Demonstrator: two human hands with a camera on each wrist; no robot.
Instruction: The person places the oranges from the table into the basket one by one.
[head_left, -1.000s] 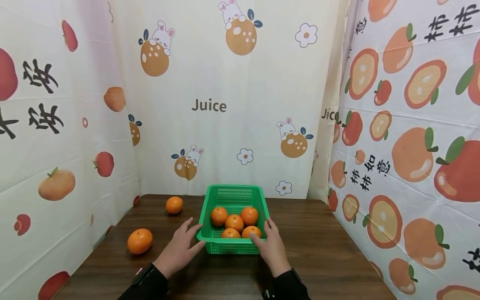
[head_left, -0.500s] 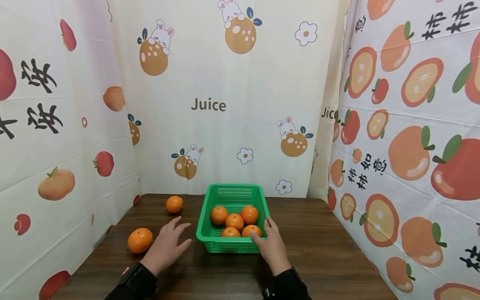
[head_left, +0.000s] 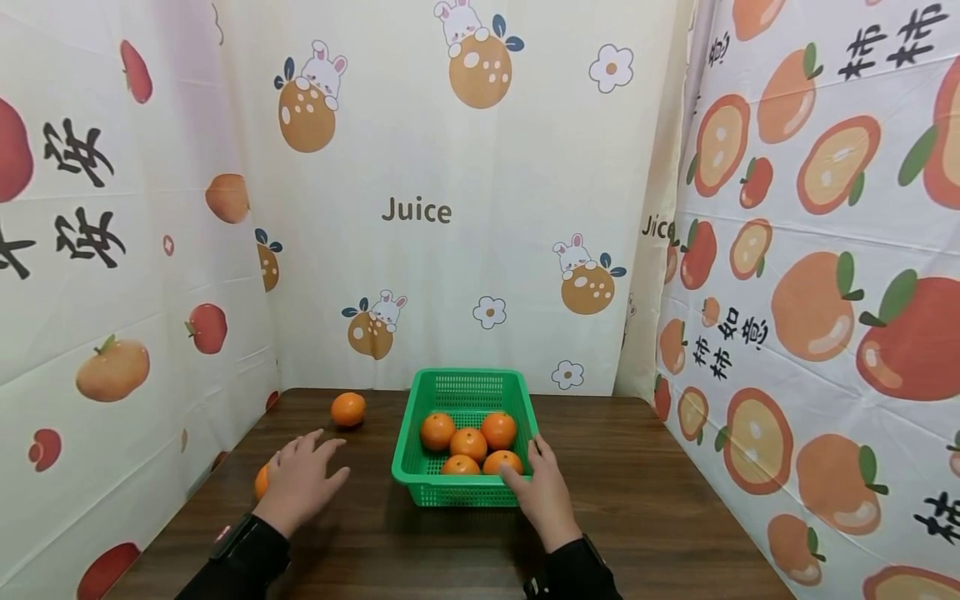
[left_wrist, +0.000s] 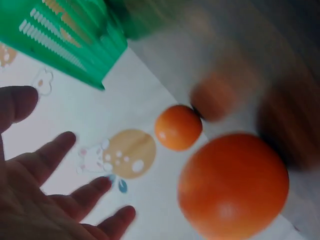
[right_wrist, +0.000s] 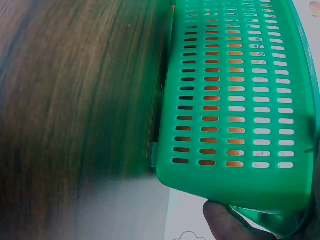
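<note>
My left hand [head_left: 300,479], fingers spread and holding nothing, hovers over the left of the table. It partly covers the nearer loose orange [head_left: 262,482] in the head view. In the left wrist view that orange [left_wrist: 233,187] looms large beside the fingertips, with a second loose orange [left_wrist: 178,127] farther off. That second orange [head_left: 348,410] sits near the table's back left. A green plastic basket [head_left: 465,493] with several oranges [head_left: 468,446] in it stands mid-table. My right hand [head_left: 550,498] grips its front right corner, thumb at the rim; the right wrist view shows the basket's slotted wall [right_wrist: 250,117].
The dark wooden table [head_left: 645,500] extends to the right of the basket. Printed cloths with fruit pictures surround it: a back curtain [head_left: 525,208], a left one [head_left: 172,358] and a right one [head_left: 750,358].
My left hand has left the basket's left side and travelled left to the nearer loose orange, now partly covering it. The right hand stays at the basket's corner; the basket has not moved.
</note>
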